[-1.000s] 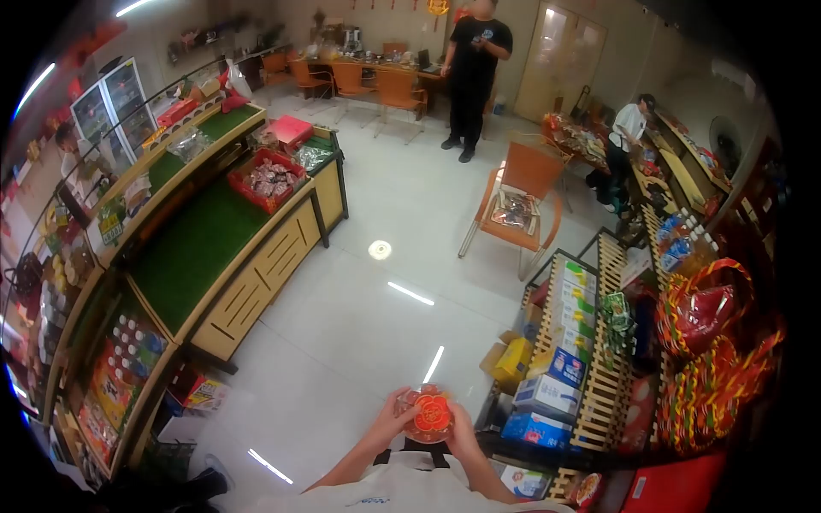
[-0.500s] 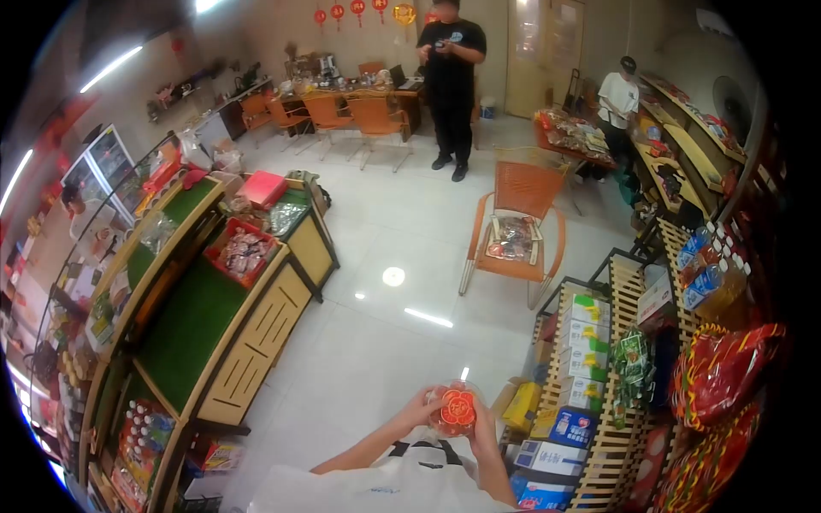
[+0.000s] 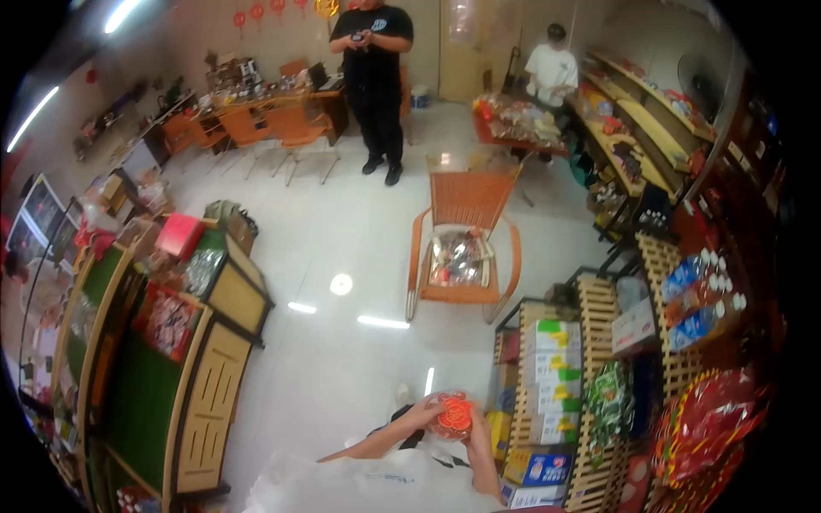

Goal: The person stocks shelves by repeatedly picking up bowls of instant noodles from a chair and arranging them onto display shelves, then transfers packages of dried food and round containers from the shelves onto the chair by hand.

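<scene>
In front of my chest I hold a round clear container (image 3: 456,416) with a red-orange flower-shaped label on top. My left hand (image 3: 425,414) grips it from the left, fingers curled over its edge. On the opposite side my right hand (image 3: 481,427) clasps it; some of its fingers are hidden. What is inside the container is too small to make out. Closest to my right hand is the slatted rack with stacked cartons (image 3: 552,380).
An orange armchair (image 3: 469,201) with packets on its seat stands ahead. At left is a green-lined display stand (image 3: 141,402) with a red tray (image 3: 182,346). Bottles (image 3: 697,291) and red bags (image 3: 710,427) fill the right shelves. One person (image 3: 373,81) stands ahead, another (image 3: 550,73) farther right.
My view has turned to the right and I have moved forward, so the chair, stand and standing person sit farther left. Both hands still hold the container.
</scene>
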`<state>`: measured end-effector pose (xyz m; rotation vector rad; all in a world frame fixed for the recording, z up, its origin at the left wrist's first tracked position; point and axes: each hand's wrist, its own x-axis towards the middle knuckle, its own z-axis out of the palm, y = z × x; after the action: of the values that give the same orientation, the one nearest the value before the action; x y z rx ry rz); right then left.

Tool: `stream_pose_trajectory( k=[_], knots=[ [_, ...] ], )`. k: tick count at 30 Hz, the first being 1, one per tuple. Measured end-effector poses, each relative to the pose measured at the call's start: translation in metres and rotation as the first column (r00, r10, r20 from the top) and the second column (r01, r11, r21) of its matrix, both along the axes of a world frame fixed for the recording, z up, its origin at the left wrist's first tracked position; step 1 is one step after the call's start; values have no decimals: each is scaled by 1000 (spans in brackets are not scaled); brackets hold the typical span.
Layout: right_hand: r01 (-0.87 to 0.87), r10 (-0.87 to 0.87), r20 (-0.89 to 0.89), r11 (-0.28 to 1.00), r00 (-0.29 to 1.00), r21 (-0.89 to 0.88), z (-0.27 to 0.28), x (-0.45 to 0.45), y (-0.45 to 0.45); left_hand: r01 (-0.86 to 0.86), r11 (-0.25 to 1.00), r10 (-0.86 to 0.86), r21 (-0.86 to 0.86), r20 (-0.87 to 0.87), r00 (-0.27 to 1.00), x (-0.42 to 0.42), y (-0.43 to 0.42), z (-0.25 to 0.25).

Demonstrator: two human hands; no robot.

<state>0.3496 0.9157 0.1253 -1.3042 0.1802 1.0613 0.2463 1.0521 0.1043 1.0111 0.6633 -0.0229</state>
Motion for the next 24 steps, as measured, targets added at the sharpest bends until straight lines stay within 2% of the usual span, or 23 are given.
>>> stream_pose_trajectory(
  k=[1,2,4,5,6,7,9,10,12,13,14,15,16,17,18,19,21,23,24],
  knots=[
    [7,-7,29,1000,1000,13,-8,22,26,-34,999,35,28,-36,999,17,26,3],
    [-46,48,50,998,998,-38,-22,44,50,-97,995,96,10,69,993,31,46,-25],
    [-112,121,58,984,991,-142,-26,78,68,-98,995,99,-17,80,992,58,86,-16],
    [-127,139,85,983,987,-130,-15,96,91,-96,995,97,-14,75,992,74,112,-10],
    [-144,155,110,984,982,-106,-3,116,122,-111,993,112,-24,23,993,85,131,17],
    [-160,170,122,983,978,-84,5,128,146,-123,992,123,-27,12,992,97,150,15],
    [-141,148,131,988,980,-66,6,160,182,-51,964,45,261,30,999,124,186,5],
    [-166,174,128,984,976,-69,-1,176,197,-61,964,62,258,4,998,133,197,2],
    [-211,218,105,974,970,-77,-16,210,233,19,767,128,642,-182,975,161,219,-2],
    [-254,263,133,964,955,-83,-22,226,252,23,774,139,633,-207,968,176,232,-8],
    [-291,303,154,952,940,-96,-35,243,268,-79,797,178,599,-107,978,191,247,-20],
    [-336,374,193,920,907,-204,-63,264,285,-172,816,216,552,-16,976,205,260,-32],
    [-333,356,223,933,907,-136,-91,279,302,-199,801,252,564,-17,968,220,273,-50],
    [-349,358,94,931,929,-106,-78,292,326,-219,790,281,573,-21,959,236,288,-64],
    [-421,433,105,899,895,-117,-56,309,347,-201,829,285,522,-84,955,253,306,-69],
    [-480,472,144,877,870,30,-106,331,360,-185,868,283,460,-154,947,271,321,-73],
    [-544,543,-53,823,838,-164,-113,369,395,-242,928,314,284,-244,917,303,350,-103],
    [-569,569,-60,802,820,-179,-142,402,429,-297,937,347,186,-381,857,338,374,-131],
    [-565,555,-105,807,825,-172,-165,419,445,-274,955,296,112,-379,877,349,390,-165]
  ],
)
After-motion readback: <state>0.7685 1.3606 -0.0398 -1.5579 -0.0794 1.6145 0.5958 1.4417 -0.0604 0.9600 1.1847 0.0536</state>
